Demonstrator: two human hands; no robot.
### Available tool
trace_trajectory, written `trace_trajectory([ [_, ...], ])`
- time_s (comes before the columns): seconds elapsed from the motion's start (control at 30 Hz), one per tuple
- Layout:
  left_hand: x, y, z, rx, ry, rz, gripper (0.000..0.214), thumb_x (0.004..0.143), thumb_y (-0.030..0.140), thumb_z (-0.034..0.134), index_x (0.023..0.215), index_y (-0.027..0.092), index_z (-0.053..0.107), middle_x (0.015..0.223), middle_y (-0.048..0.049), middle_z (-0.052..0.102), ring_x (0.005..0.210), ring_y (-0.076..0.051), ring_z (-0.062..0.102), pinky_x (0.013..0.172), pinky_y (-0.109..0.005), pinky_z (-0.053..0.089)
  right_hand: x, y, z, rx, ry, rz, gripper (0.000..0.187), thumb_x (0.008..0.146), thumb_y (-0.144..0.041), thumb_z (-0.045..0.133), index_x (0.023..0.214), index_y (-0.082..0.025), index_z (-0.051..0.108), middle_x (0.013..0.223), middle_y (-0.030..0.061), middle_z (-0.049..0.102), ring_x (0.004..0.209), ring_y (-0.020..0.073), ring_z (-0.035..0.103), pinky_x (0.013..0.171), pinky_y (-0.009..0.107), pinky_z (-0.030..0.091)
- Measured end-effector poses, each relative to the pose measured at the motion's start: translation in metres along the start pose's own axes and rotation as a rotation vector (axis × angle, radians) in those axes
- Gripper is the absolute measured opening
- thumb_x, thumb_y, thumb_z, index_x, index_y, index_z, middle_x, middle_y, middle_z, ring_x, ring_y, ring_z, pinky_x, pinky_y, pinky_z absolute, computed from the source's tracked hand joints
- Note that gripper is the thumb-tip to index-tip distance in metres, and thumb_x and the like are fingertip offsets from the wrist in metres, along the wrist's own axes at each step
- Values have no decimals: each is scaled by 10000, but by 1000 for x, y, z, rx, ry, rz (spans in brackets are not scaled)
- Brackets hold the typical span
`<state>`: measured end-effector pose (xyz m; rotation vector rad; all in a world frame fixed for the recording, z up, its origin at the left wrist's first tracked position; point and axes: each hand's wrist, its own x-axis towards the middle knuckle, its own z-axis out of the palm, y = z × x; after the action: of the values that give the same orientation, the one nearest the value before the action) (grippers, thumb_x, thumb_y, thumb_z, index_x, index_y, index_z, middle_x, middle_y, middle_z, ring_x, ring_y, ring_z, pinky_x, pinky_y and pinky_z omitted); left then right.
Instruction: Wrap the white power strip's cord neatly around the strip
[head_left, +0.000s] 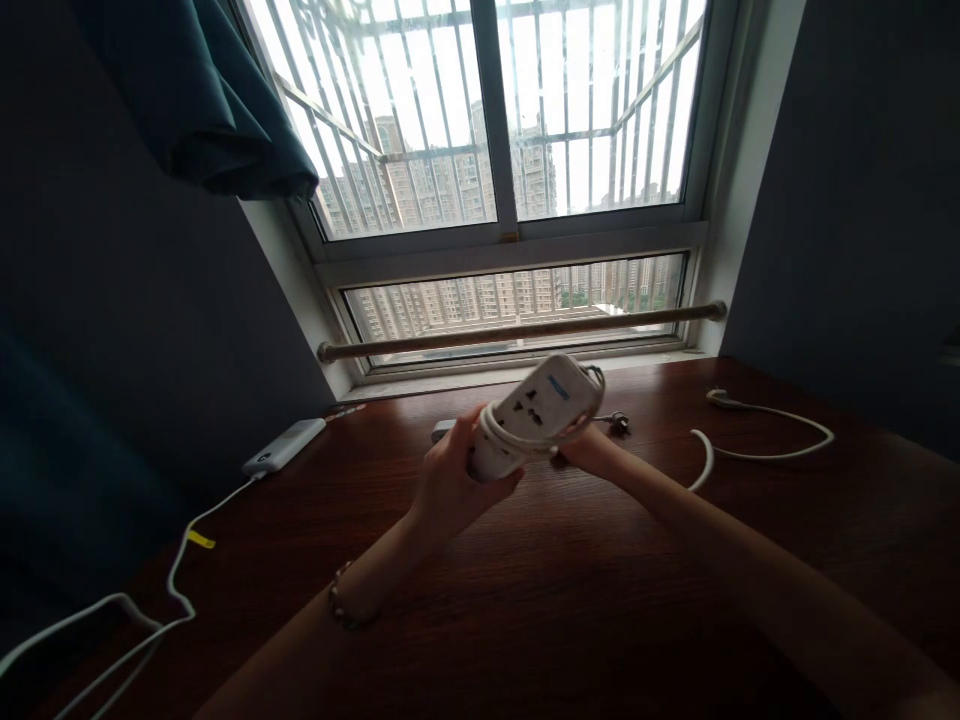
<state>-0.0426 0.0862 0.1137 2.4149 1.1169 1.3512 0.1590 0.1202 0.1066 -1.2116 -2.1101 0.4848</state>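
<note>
A white power strip [556,392] with several socket holes and a small blue label is held up, tilted, above the brown wooden desk. Its white cord [517,440] is wound around the body, and a loop bulges out at the right end. My left hand [450,460], a bracelet on its wrist, wraps around the lower left end of the strip. My right hand [589,447] is closed at the cord loop by the strip's underside, with its fingers largely hidden behind the strip.
A white box-shaped device [285,447] with a cable lies at the desk's left. Behind my hands are a plug [618,423] and a partly hidden white object [442,430]. Another white cord [795,456] lies right. The window has a rail [525,332]; a teal curtain [217,110] hangs left.
</note>
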Motion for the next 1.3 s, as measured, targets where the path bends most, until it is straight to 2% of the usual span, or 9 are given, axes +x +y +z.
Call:
trace_trajectory([
  [0.1, 9, -8, -3, -323, 87, -266, 582, 640, 362, 743, 1117, 228, 440, 893, -9, 638, 783, -189, 595, 646, -269, 461, -5, 2, 4, -360, -5, 164, 558, 854, -361, 522, 1318, -85, 382, 1086, 197, 612, 978, 320, 589, 761, 391, 450],
  [0.17, 15, -14, -5, -523, 158, -464, 554, 610, 367, 759, 1047, 211, 455, 824, -4, 645, 715, -171, 600, 604, -250, 459, -9, 3, 2, -557, -57, 255, 631, 791, -331, 614, 1309, -57, 380, 1017, 206, 636, 911, 335, 617, 698, 373, 457],
  [0.27, 23, -25, -8, -638, 254, -682, 508, 608, 396, 737, 987, 186, 471, 794, -20, 645, 619, -140, 582, 544, -236, 454, -12, 3, -8, -636, -129, 255, 360, 732, -244, 664, 1048, -87, 592, 919, 184, 661, 848, 322, 637, 655, 331, 437],
  [0.37, 26, -41, -9, -602, 287, -736, 438, 653, 446, 663, 929, 164, 473, 803, -49, 640, 568, -129, 564, 509, -247, 454, -14, -4, -25, -690, -175, 188, 150, 766, -255, 622, 845, -129, 639, 893, 160, 666, 826, 295, 640, 624, 301, 392],
  [0.57, 26, -81, -2, -342, 215, -746, 507, 578, 490, 689, 898, 146, 500, 794, -88, 642, 677, -216, 622, 578, -309, 475, -22, -25, -48, -715, -82, -232, 291, 919, -333, 394, 750, -174, 569, 770, 32, 650, 687, 159, 598, 561, 274, 274],
  [0.67, 23, -87, 3, -117, 105, -695, 585, 508, 458, 754, 949, 147, 530, 863, -114, 650, 800, -291, 628, 670, -364, 469, -25, -29, -47, -681, -26, -409, 285, 923, -333, 396, 729, -175, 534, 744, 0, 622, 650, 116, 547, 563, 266, 263],
  [0.77, 15, -76, 7, 88, -13, -600, 677, 475, 416, 785, 1058, 170, 543, 921, -120, 651, 872, -359, 605, 736, -433, 434, -26, -28, -45, -659, 18, -505, 288, 931, -337, 389, 739, -173, 528, 745, -4, 609, 643, 106, 517, 566, 263, 261],
  [0.97, 2, -48, 16, 624, -240, -158, 740, 629, 347, 678, 1270, 132, 378, 1000, -128, 615, 883, -308, 592, 704, -379, 450, -23, -26, -47, -633, 87, -533, 314, 942, -350, 389, 760, -159, 560, 754, 17, 601, 662, 110, 504, 568, 247, 274],
  [1.3, -2, -25, 19, 737, -456, 408, 716, 686, 214, 639, 1316, 55, 337, 1162, -150, 565, 976, -299, 523, 832, -429, 409, -17, -15, -40, -522, 37, -577, 311, 926, -392, 415, 789, -169, 586, 759, 17, 590, 700, 127, 502, 607, 245, 315],
])
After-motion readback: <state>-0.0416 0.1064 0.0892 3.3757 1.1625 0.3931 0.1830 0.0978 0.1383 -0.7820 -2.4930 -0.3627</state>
